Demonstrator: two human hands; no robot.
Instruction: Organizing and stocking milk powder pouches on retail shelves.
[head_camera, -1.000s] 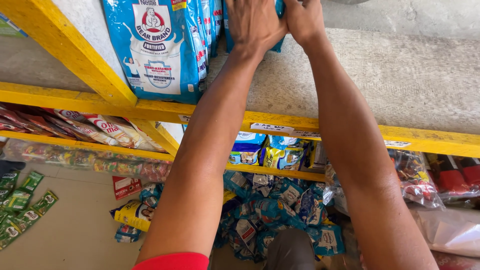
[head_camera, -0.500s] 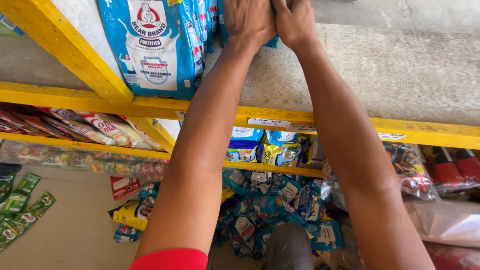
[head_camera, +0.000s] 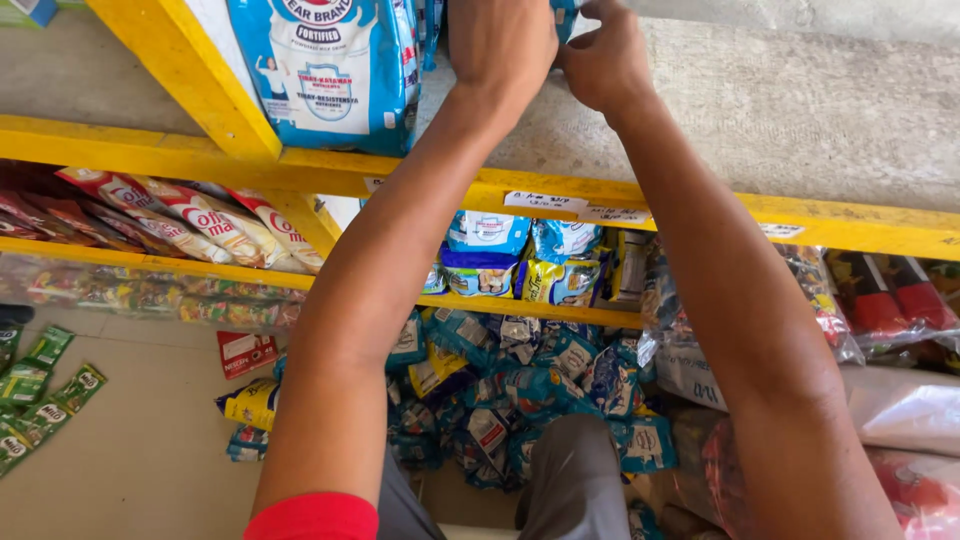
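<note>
Blue pouch (head_camera: 563, 12) on the yellow shelf (head_camera: 700, 205) is gripped by both hands, left (head_camera: 500, 45) and right (head_camera: 605, 65).

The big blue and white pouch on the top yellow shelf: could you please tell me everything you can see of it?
The blue and white pouch looks like glossy plastic film, with a shield-shaped panel on its front. It stands upright on the yellow shelf, its top cut off by the frame edge. More blue packs stand right of it. The left hand is beside it, apparently not touching.
</note>
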